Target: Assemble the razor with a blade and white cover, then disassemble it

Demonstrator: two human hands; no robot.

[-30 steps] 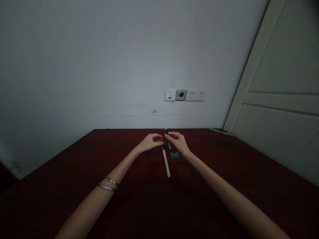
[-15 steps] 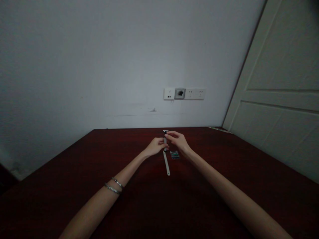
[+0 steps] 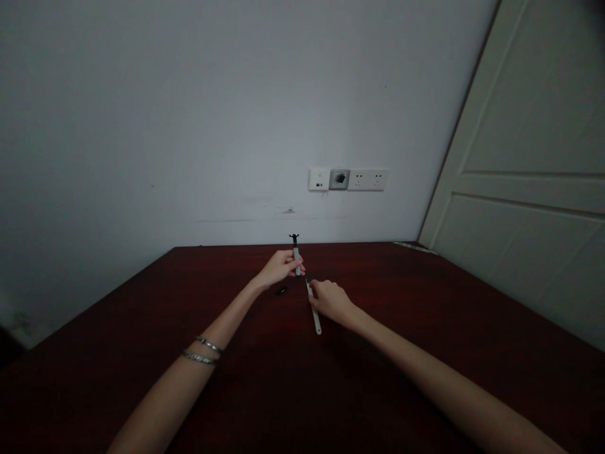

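Two slim pieces occupy the hands: the left hand (image 3: pixel 278 268) has its fingers clamped on a thin pale rod (image 3: pixel 296 255) with a black T-shaped tip, held upright above the dark, glossy tabletop (image 3: pixel 425 328). The right hand (image 3: pixel 331 301) curls over a flat white strip (image 3: pixel 316 321) lying there; whether its fingers pinch it, I cannot tell.

dark red table (image 3: pixel 425 302) | wall sockets (image 3: pixel 347 180) above | white panelled door (image 3: pixel 529 189)
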